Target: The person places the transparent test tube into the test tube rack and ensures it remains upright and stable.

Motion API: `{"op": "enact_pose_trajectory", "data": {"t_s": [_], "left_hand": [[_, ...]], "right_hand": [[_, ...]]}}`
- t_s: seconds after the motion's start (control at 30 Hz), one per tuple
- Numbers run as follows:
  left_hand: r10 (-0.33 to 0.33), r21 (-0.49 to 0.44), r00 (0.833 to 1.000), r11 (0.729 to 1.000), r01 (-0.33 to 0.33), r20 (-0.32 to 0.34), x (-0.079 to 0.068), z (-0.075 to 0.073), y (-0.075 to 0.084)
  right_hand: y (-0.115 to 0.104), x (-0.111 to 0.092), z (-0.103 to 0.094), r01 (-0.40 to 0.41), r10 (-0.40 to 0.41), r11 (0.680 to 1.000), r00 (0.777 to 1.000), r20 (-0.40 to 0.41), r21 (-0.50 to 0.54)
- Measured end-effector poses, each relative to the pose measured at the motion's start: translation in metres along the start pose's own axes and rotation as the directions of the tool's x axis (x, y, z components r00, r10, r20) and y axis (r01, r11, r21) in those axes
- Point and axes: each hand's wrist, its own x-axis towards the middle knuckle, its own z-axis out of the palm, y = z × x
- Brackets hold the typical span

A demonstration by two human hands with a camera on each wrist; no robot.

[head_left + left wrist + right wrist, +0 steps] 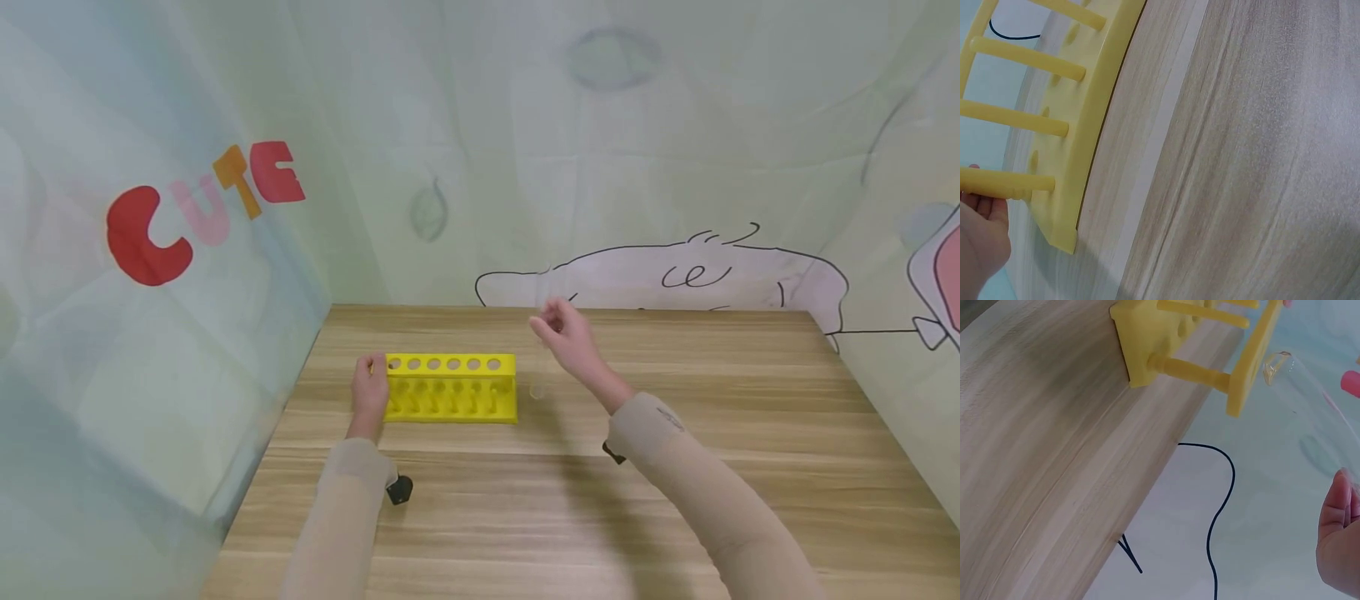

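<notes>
Head view: your left hand [371,385] grips a yellow test-tube rack [450,374]; your right hand [573,337] pinches a clear test tube [1313,407].

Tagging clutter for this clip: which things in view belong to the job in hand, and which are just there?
Job:
- yellow rack, left end held by the left hand
- clear tube, pinched in the right hand

Just there:
- wooden tabletop, under the rack
- printed backdrop with "CUTE" lettering
- black piece at the left cuff
</notes>
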Motion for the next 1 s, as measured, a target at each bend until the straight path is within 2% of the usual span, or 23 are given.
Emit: {"op": "enact_pose_trajectory", "data": {"t_s": [0.47,0.77,1.0], "left_hand": [[-0.040,-0.014,0.999,0.999,0.040,0.012,-0.002,0.000,0.003],[-0.023,-0.024,1.000,0.999,0.024,0.014,0.000,0.000,0.002],[-0.009,-0.026,1.000,1.000,0.009,0.013,-0.001,0.000,0.002]], "right_hand": [[-0.012,0.008,0.007,0.001,-0.001,1.000,1.000,0.000,0.025],[-0.014,0.014,0.012,0.012,-0.011,1.000,1.000,-0.015,0.028],[-0.024,0.015,0.014,0.021,-0.020,0.999,0.999,-0.036,0.035]]}}
